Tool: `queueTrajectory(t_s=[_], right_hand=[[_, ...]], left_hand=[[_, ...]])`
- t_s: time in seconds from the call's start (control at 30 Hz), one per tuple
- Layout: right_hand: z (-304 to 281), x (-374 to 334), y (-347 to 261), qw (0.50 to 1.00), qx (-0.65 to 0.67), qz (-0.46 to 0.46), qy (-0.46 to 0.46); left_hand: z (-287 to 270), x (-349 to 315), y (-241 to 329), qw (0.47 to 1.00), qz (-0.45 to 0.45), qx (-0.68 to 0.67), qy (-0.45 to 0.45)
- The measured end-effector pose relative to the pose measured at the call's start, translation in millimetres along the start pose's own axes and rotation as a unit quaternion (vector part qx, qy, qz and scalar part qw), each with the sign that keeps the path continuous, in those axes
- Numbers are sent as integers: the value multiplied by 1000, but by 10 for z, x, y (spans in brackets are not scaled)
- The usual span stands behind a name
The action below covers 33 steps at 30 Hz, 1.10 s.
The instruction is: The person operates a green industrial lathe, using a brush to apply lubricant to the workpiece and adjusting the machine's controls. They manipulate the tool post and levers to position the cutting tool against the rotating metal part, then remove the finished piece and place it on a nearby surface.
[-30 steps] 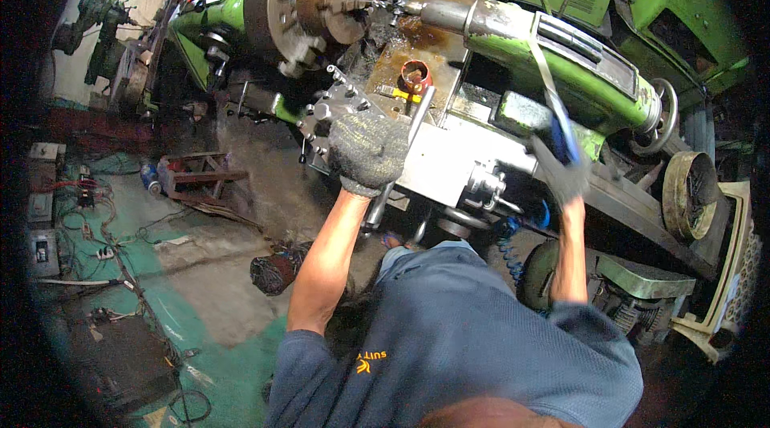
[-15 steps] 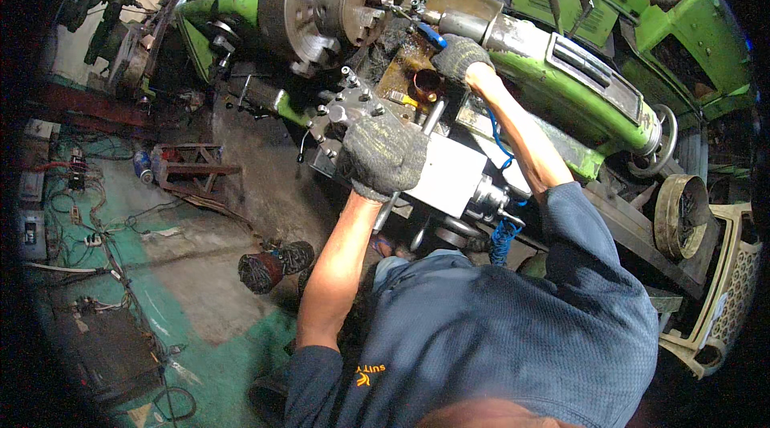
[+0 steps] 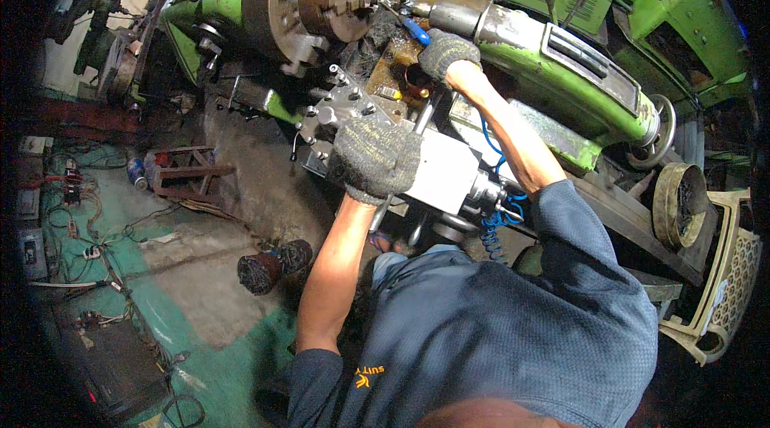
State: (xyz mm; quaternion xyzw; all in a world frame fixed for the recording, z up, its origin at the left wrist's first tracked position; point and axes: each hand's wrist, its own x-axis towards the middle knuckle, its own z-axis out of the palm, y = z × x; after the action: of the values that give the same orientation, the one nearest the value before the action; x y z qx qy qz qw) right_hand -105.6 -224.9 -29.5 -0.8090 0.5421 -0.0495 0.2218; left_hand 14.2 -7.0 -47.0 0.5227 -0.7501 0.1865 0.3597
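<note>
Nearest, I see the gloved left hand [image 3: 375, 157] draped over a metal bar [image 3: 425, 115]; whether it grips, I can't tell. Beyond, the gloved right hand [image 3: 449, 55] clasps the blue tool [image 3: 415, 32], probably light and stiff, best held well back, pointing toward the lathe chuck [image 3: 337, 1].

Dark fisheye rim, bright centre, blurred chuck [image 3: 285, 15]

From above the near edge of the lathe [image 3: 521, 51], one head-worn fisheye looks down past the shirt [image 3: 481, 324].
</note>
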Motion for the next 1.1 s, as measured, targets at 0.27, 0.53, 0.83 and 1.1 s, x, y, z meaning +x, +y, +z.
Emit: queueTrajectory(t_s=[0.27,0.53,0.83,1.1], right_hand=[[48,-21,-40,1000,-15,-6,23],[-49,-46,-117,1000,12,8,-10],[31,68,-72,1000,25,3,-10],[-40,-33,-31,1000,24,-17,11]], left_hand=[[232,-579,-228,989,-35,111,-90],[91,-78,-46,1000,18,9,14],[136,-440,-142,975,-78,128,-163],[-39,151,-2,996,39,49,-68]])
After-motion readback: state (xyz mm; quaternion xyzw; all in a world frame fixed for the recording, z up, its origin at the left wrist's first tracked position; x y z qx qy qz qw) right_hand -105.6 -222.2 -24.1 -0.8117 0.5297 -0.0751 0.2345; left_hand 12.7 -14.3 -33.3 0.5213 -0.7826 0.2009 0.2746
